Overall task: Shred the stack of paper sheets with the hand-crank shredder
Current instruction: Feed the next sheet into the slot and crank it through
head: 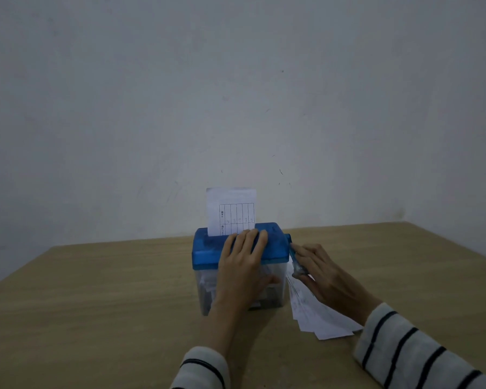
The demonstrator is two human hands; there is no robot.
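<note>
White sheet [231, 210] upright in shredder [208, 252]

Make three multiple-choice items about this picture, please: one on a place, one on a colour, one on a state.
1. Where does the stack of loose sheets lie?
A. on the table, right of the shredder
B. on top of the shredder
C. left of the shredder

2. Which colour is the shredder lid?
A. red
B. blue
C. green

3. What is the state of the sheet in the slot?
A. fully shredded
C. lying flat on the table
B. upright, partly fed in

Answers: 1 A, the sheets lie on the table under the right hand. 2 B, the lid under the left hand is blue. 3 B, its upper part stands above the lid.
</note>
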